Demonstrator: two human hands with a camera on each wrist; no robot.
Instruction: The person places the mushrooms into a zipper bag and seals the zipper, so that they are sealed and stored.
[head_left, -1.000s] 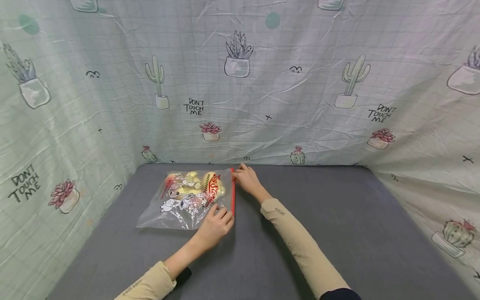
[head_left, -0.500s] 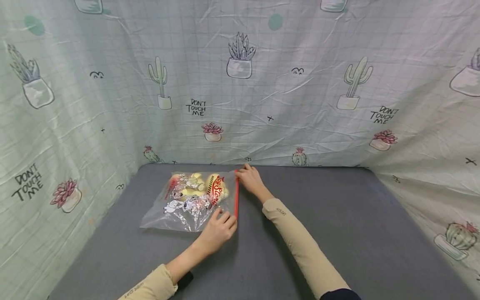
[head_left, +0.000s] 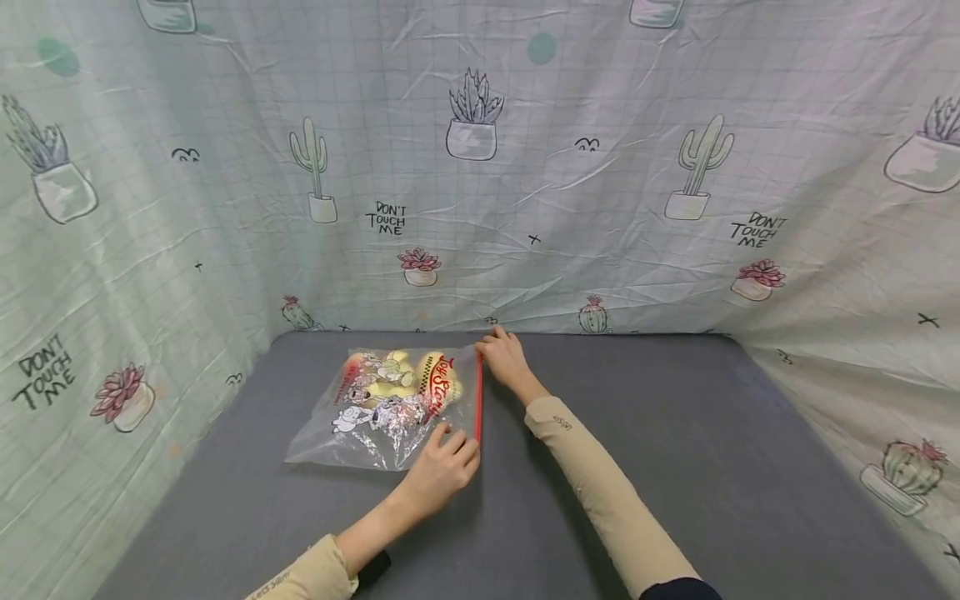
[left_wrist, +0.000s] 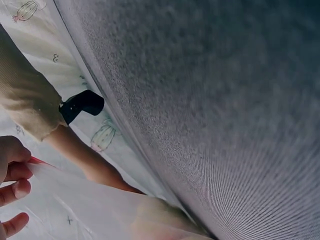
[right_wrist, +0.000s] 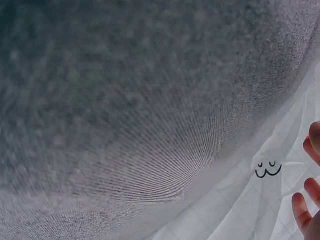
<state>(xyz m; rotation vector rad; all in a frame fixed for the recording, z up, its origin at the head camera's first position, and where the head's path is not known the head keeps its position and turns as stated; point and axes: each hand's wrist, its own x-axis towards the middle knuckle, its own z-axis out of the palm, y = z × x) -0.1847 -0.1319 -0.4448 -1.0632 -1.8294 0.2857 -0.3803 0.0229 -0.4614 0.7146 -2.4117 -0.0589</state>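
Observation:
A clear plastic zip bag (head_left: 337,446) with red lettering and cartoon prints lies in the left middle of the head view. Several yellow rounded things (head_left: 390,389) show through its film, with a reddish patch at the far left. A red strip (head_left: 479,400) runs along the bag's right edge. My left hand (head_left: 441,471) pinches the near end of that strip; the left wrist view shows thumb and finger on the red corner, other fingers loose. At the far end, my right hand (head_left: 504,360) pinches the other corner. Only some right fingers (right_wrist: 301,212) appear in the right wrist view.
The bag rests on a dark grey table (head_left: 637,433). Behind it and along both sides hangs a pale curtain (head_left: 540,250) printed with potted cacti. A black device (left_wrist: 86,104) sits at the right sleeve in the left wrist view.
The bag has slid a little to the right and slightly nearer. My left hand has moved along with its corner, while both hands keep their pinch on the red-edged side.

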